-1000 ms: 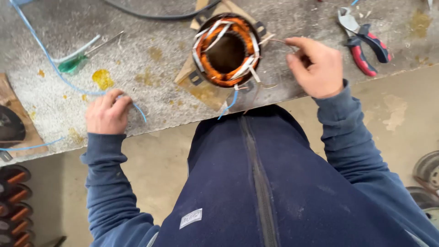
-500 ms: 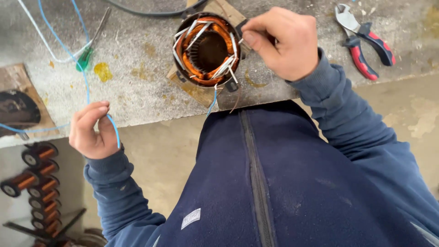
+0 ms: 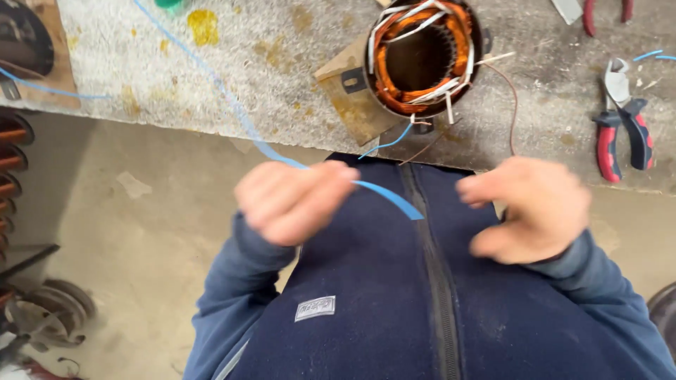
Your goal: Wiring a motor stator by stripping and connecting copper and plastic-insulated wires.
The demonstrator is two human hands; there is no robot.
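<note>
red-handled pliers [image 3: 623, 130], grey workbench [image 3: 282, 63], copper coils [image 3: 10, 165]

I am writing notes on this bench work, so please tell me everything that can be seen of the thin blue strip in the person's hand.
The blue strip is a long, thin, flat band, plastic by its look. The left hand pinches it in front of the dark blue jacket; its free end sticks out toward the right hand, which does not touch it. From the left hand it runs up and left across the speckled workbench and out of view at the top edge.
</note>
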